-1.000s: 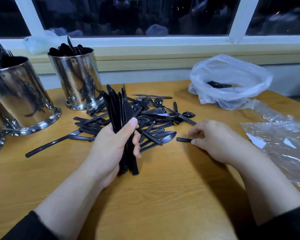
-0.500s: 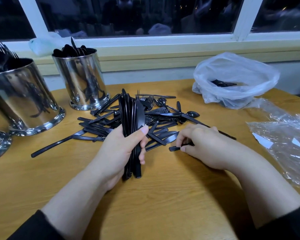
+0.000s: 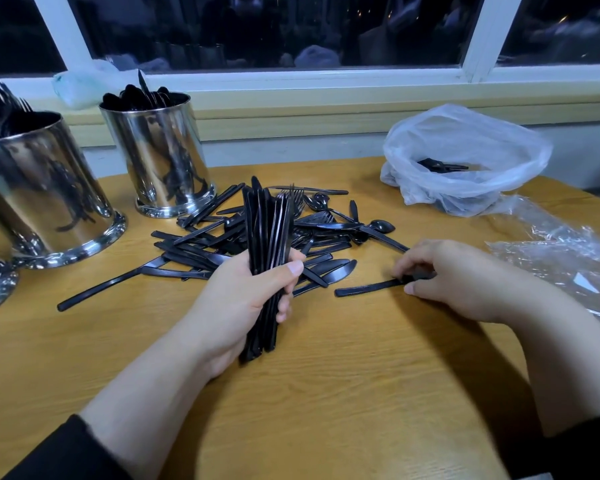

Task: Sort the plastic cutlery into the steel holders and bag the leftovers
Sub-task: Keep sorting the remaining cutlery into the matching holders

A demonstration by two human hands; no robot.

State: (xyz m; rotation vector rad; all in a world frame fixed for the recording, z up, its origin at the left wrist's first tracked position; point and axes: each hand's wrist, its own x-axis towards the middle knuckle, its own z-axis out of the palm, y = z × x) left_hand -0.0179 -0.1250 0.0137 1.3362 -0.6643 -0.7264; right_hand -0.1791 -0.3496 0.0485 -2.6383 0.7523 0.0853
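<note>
Wooden table (image 3: 326,393), glossy black knife bundle (image 3: 265,237), steel holders (image 3: 160,157)

We held an upright bundle of black knives (image 3: 265,244) in our left grip (image 3: 243,299), its lower ends on the bench (image 3: 326,393). Our right grip (image 3: 458,278) pinched one black utensil (image 3: 368,287) lying flat. Loose cutlery (image 3: 222,244) lay heaped behind, two steel holders (image 3: 160,161) toward the far left corner, a white bag (image 3: 465,147) at the far right.
</note>
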